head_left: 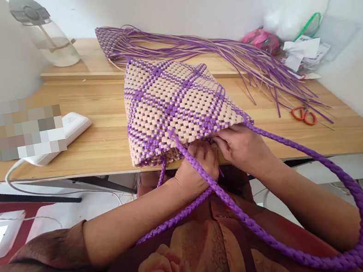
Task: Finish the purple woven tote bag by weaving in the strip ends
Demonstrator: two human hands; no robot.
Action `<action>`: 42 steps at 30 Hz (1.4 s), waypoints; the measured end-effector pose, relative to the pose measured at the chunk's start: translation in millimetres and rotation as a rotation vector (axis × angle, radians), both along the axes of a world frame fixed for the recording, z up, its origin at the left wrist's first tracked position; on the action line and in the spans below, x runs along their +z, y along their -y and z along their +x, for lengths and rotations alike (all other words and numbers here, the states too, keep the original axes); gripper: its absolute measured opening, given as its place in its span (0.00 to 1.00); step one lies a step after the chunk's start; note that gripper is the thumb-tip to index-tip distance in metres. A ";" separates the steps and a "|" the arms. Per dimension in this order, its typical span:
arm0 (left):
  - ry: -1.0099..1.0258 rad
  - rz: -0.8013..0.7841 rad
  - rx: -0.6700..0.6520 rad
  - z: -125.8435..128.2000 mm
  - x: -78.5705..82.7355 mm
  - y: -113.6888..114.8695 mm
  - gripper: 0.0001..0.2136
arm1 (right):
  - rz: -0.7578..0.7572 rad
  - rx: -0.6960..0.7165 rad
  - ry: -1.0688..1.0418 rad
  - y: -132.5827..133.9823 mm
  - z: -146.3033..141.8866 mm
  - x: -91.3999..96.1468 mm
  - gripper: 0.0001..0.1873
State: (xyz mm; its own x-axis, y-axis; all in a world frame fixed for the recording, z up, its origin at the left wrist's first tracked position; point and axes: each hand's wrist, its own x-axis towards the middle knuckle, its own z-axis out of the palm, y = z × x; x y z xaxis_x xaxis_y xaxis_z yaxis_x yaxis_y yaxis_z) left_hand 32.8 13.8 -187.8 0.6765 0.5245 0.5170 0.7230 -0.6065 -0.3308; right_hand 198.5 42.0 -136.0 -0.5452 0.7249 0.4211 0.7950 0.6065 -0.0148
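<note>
A cream and purple woven bag (175,102) lies on the desk, its open rim towards me. A braided purple handle (350,186) loops from the rim over to my right forearm. The second purple handle (177,215) passes beneath my left wrist. My left hand (201,165) is closed at the rim's underside, its fingers curled near a thin purple strand (221,172). Beside it, my right hand (244,146) has its fingers tucked under the rim, thumb bent inwards. The bag's edge hides most fingertips, so I cannot make out exactly what each one pinches.
Behind the bag, a partly woven piece (108,41) trails long loose strands (208,49) to the right. Orange-handled scissors (304,115) lie at the right. A white power bank (73,129) with a cable and a water bottle (53,44) stand left. Plastic bags (300,12) fill the back right corner.
</note>
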 end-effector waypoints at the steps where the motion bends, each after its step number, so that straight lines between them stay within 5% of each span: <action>1: 0.000 -0.006 -0.007 -0.1 -0.1 -0.3 0.18 | 0.003 0.009 0.030 0.1 -0.4 0.9 0.09; 14: -0.022 -0.118 -0.036 -1.9 2.9 1.7 0.16 | 0.029 -0.019 0.300 -1.9 -17.3 16.3 0.10; 26: -0.013 -0.152 -0.023 -10.6 6.5 6.6 0.17 | -0.015 0.037 0.164 -6.8 -14.3 12.0 0.12; 42: 0.044 -0.009 -0.070 -11.3 -4.3 7.6 0.16 | -0.035 0.021 0.127 -2.6 -9.3 4.7 0.10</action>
